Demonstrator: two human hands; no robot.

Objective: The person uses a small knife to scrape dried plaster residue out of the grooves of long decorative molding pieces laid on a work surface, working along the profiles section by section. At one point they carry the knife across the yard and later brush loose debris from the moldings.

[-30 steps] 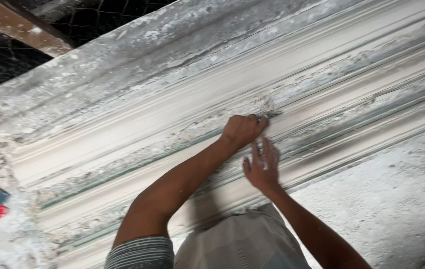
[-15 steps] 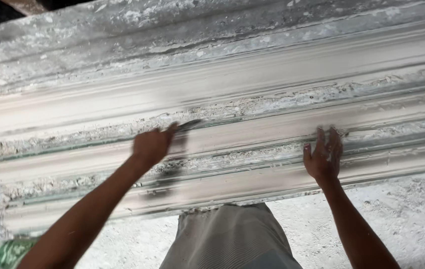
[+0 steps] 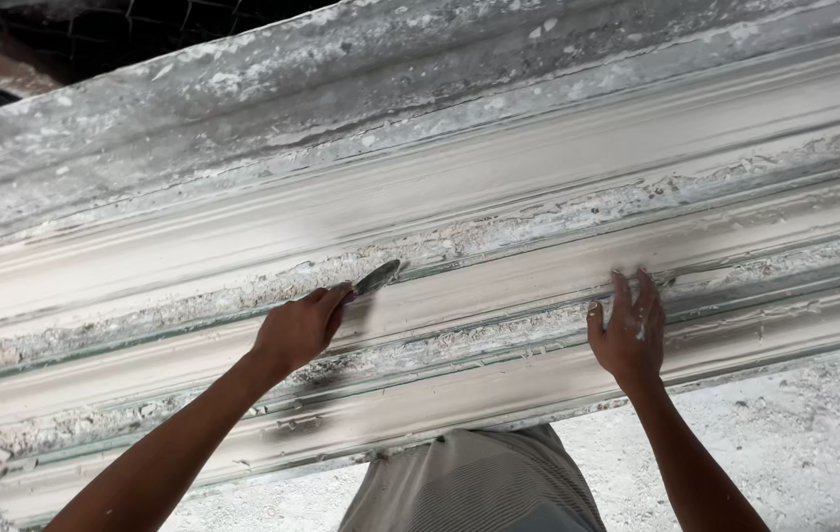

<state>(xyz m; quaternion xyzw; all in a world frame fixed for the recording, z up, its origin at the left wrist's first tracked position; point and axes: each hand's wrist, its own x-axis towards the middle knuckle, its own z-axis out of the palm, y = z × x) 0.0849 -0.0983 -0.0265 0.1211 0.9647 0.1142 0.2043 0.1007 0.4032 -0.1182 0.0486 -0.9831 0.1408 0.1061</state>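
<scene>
Moved: since half a second ago the left hand (image 3: 299, 329) sits a little further right along the moulding, and the scraper blade now rests on the crusted seam; the right hand (image 3: 629, 333) lies at much the same spot on the lower ridge.
Left hand: fingers clenched round the handle of a small scraper (image 3: 377, 279), blade pointing up and right.
Scraper: tip touching the rough crumbly band between two smooth ridges of the plaster moulding (image 3: 538, 187).
Right hand: fingers released and spread flat, palm pressed on the moulding, holding nothing.
Spacing: hands well apart, with a bare stretch of ridge between them.
Edges: near edge of the moulding runs slanted, rising to the right, just above the person's trousers (image 3: 474, 483); far edge meets a grey, plaster-spattered board (image 3: 243, 99) at top.
Open room: long clear ridges run right of the right hand to the frame edge; left of the left hand the grooves hold loose crumbs.
Floor: dusty grey ground (image 3: 794, 443) shows below the near edge, lower right.
Top left: dark wire mesh (image 3: 144, 20) behind the board.
</scene>
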